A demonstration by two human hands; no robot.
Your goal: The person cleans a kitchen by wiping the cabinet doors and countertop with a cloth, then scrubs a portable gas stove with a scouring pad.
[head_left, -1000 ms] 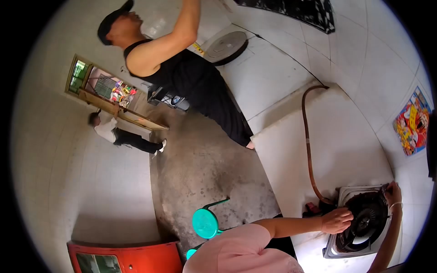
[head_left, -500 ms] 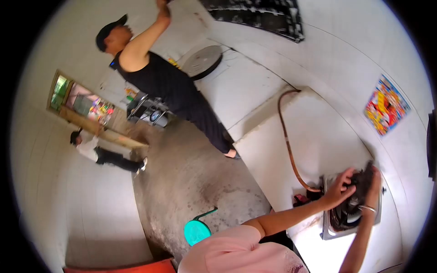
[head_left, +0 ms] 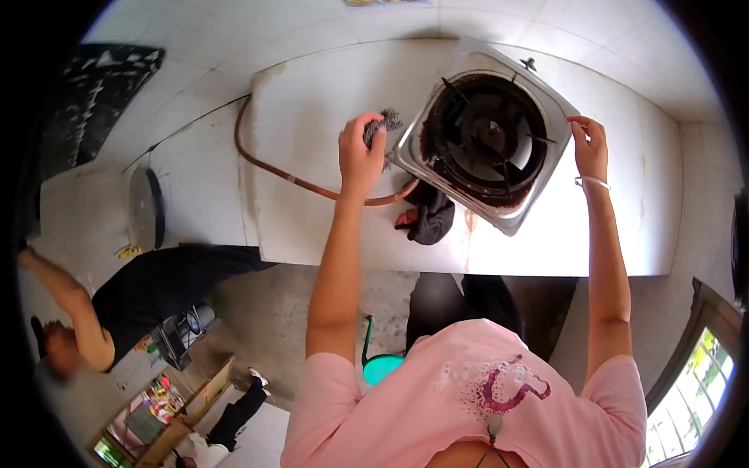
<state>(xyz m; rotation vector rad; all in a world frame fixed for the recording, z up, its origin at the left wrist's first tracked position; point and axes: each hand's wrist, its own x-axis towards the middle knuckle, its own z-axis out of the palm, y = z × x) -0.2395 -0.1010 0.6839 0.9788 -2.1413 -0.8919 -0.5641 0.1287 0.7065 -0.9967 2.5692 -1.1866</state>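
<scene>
On the white counter stands a single-burner gas stove (head_left: pixel 495 129) with a metal frame, its round dark pan stained brown. My left hand (head_left: pixel 361 156) is just left of the stove, fingers curled on a grey steel wool scrubber (head_left: pixel 384 125) at the counter surface. My right hand (head_left: pixel 591 146), with a white bracelet on its wrist, pinches the stove's right corner between thumb and fingers. A brown gas hose (head_left: pixel 312 189) runs to the stove's lower left side. Beside it lies a dark crumpled cloth (head_left: pixel 431 218) with a red part.
The white counter (head_left: pixel 304 101) meets a tiled wall behind. A round grey lid-like disc (head_left: pixel 145 207) is at the left. A person in black (head_left: pixel 168 288) stands at the left, and another person (head_left: pixel 226 421) farther off. A turquoise stool (head_left: pixel 382 368) is on the floor.
The view has swung round to face the stove. My hands, both on a dark object over the stove before, are now apart: left on the scrubber, right at the stove's corner.
</scene>
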